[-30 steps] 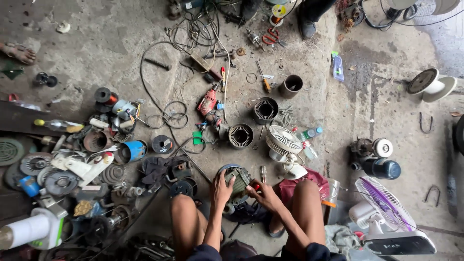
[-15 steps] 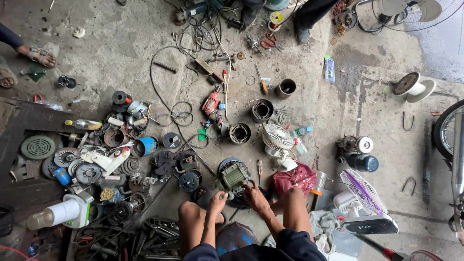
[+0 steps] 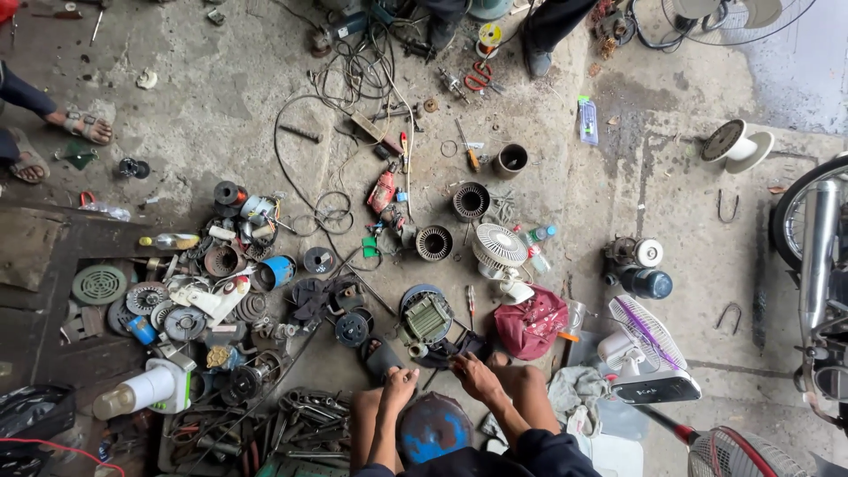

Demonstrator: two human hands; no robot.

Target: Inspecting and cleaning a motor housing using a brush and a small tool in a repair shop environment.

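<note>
While the person squats on the concrete floor (image 3: pixel 221 97), both hands sit low in the head view, just above the knees. Left hand (image 3: pixel 399 386): fingers curled, resting at the edge of a dark flat piece (image 3: pixel 382 358) on the floor; whether it actually grips that piece cannot be told. Right hand (image 3: pixel 477 378): fingers bent down onto a dark bundle (image 3: pixel 450 349) lying just below the fan motor; grip not resolvable, too small and shadowed.

Fan motor (image 3: pixel 427 316): round housing, grey-green core showing, lying on the floor directly ahead of both hands, near them, not touched by either. A screwdriver (image 3: pixel 471 305) lies just to its right, pointing away from the person.

Surroundings: a red cloth (image 3: pixel 530 325) crumpled right of the motor, near the right hand. A white fan guard (image 3: pixel 500 245) beyond it, with two ring-shaped stators (image 3: pixel 434 243) to the left and further out. A red power tool (image 3: pixel 382 191) among black cables (image 3: pixel 340 75) further up. A small purple-bladed fan (image 3: pixel 649 340) stands at right on a white base. Left of the motor, a dense spread of rotors, discs and housings, including a blue cylinder (image 3: pixel 279 270) and a white blender-like body (image 3: pixel 141 390). A blue round cap (image 3: pixel 433 430) sits between the person's knees. Another person's sandalled foot (image 3: pixel 87 128) shows at upper left, well apart.
</note>
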